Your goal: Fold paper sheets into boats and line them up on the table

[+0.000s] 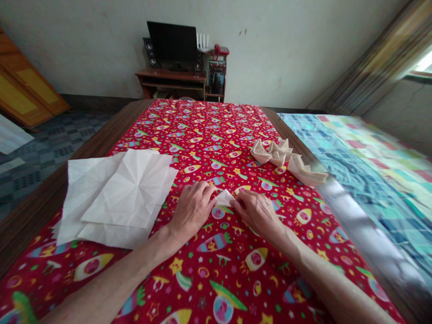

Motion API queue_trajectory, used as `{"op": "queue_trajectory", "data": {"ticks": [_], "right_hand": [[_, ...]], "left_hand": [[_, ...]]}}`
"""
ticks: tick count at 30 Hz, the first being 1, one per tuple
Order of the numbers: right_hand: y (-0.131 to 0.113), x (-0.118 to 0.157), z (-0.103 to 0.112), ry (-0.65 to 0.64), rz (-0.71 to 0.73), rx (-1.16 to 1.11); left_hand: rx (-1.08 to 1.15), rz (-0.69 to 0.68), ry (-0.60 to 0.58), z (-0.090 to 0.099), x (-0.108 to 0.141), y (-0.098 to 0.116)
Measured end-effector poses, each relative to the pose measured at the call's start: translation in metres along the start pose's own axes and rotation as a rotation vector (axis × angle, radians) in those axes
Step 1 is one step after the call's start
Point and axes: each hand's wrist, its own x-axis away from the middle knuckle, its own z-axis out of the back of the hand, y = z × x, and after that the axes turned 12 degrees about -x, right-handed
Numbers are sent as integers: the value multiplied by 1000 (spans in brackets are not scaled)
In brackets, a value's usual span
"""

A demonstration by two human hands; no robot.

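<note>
Between my two hands lies a small folded piece of white paper (pixel 224 197), its middle rising to a point. My left hand (pixel 195 201) grips its left end, fingers curled and pressed together. At the opposite end my right hand (pixel 256 208) pinches the paper between thumb and fingers. The fingertips cover both ends of the fold. To the left of my hands is a stack of creased white paper sheets (pixel 135 189), the top one marked with creases that fan out from its centre. Several folded paper shapes (pixel 278 153) stand to the right, beyond my right hand.
A red patterned cloth (pixel 216 274) covers the brown table (pixel 110 128). On the right is a bed with a blue checked cover (pixel 340 153). Against the far wall a desk (pixel 172 76) carries a monitor (pixel 173 42), speakers and a red telephone (pixel 221 49). A wooden cabinet (pixel 27 85) stands left.
</note>
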Motion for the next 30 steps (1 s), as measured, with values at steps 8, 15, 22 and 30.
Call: {"op": "queue_trajectory", "data": {"ticks": [8,15,22,30], "right_hand": [[2,2,-1,38,23,-24],[-4,5,-6,160,87,14],[-2,12,-10,42,318,-123],[8,10,-5,39,204,-316]], "left_hand": [[30,-276,-12,-6,21,16],[6,-265,-110,0,24,19],[4,-265,-140,5,24,17],[1,-258,-113,6,28,7]]}}
